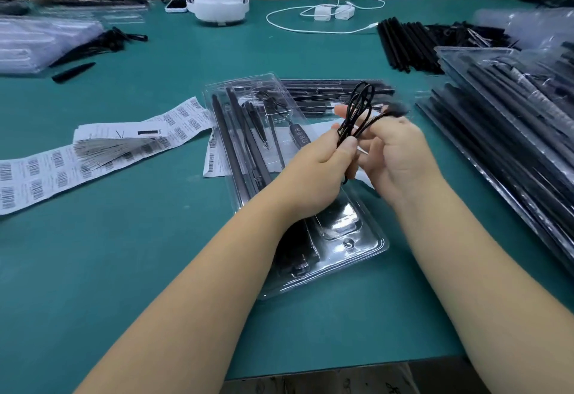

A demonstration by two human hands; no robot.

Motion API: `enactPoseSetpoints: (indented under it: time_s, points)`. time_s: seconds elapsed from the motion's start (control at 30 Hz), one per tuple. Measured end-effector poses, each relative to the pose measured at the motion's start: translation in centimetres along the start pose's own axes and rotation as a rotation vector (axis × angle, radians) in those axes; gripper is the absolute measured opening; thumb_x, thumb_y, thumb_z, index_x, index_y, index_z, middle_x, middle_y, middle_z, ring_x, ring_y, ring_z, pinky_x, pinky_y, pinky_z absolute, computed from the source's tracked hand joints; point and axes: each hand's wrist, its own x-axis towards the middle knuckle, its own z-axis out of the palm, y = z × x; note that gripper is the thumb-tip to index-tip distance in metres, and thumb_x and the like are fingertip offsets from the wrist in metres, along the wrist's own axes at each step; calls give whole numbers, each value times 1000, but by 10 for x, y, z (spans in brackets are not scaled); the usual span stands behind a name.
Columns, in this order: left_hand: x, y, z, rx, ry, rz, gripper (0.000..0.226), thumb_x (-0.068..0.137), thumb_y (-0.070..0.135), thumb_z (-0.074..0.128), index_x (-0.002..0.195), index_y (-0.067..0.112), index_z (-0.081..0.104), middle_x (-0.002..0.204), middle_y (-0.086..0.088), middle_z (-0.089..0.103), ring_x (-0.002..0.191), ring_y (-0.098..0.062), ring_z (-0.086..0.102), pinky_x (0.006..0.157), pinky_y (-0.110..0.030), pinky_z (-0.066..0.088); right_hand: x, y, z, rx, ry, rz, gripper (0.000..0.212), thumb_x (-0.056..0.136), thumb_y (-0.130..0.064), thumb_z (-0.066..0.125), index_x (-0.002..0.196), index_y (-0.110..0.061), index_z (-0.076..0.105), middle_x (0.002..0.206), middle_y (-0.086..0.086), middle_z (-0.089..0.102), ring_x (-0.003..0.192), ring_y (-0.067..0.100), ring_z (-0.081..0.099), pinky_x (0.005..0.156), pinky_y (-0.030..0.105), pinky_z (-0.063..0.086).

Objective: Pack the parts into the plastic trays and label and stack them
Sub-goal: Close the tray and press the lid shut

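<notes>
1. The green table [124, 269] carries all the work. On its right side there is a stack of filled trays [512, 145], with loose black rods [407, 44] behind it. On the left side lie sheets of barcode labels [102, 151].

2. The open plastic tray [369, 246] lies in the middle, directly under the two hands. Its long axis goes from the near right to the far left, so it is turned a little against the table edge. Long black parts [231, 142] already lie in its left channels, parallel to this axis. A second tray [329, 90] lies just behind it, with its length across the table.

3. The left hand [313, 170] pinches the black cable [357, 114] between the thumb and the fingers, at the lower end of the coil.

4. The right hand [400, 151] is curled around the same cable from the other side and holds the strands near its fingertips. The two hands are almost touching.

5. The cable is held in the air above the middle of the tray, not inside it. Its loops stand upward and away from the person, so the long axis of the coil is nearly upright. Its far end is blurred, so I cannot tell what plug is there.

6. In my judgement, the coming move goes downward: the coil must be laid flat and turned along the tray. Both hands are equally near. Which compartment is free for it, I cannot tell, because the hands hide that part.
</notes>
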Motion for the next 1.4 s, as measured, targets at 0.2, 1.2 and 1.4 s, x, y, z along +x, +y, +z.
enactPoseSetpoints:
  time_s: [0.2, 1.2, 1.4]
  points:
    - [2, -3, 1, 36, -2, 18, 33, 102, 26, 34, 79, 11, 52, 71, 4, 56, 71, -14, 51, 74, -33, 44, -1, -8, -9, -212, -439, 80, 45, 62, -1, 48, 105, -5, 59, 104, 11, 65, 72, 20, 59, 42, 20, 40]
    - [1, -7, -11, 649, 31, 195, 25, 86, 36, 44, 92, 18, 60, 105, 4, 52, 98, -19, 42, 93, -42, 36, 12, -3, -10, -149, 45, 41, 17, 85, -18, 59, 72, -13, 50, 44, -7, 24, 39, 10, 18, 40, 19, 25]
    - [-8, 3, -17, 673, -91, 170, 23, 72, 42, 43, 79, 30, 61, 96, 13, 56, 96, -10, 47, 89, -35, 41, 17, -11, -18, 176, 122, -70, 27, 92, -20, 51, 65, -16, 48, 42, -8, 22, 36, 7, 17, 38, 19, 23]
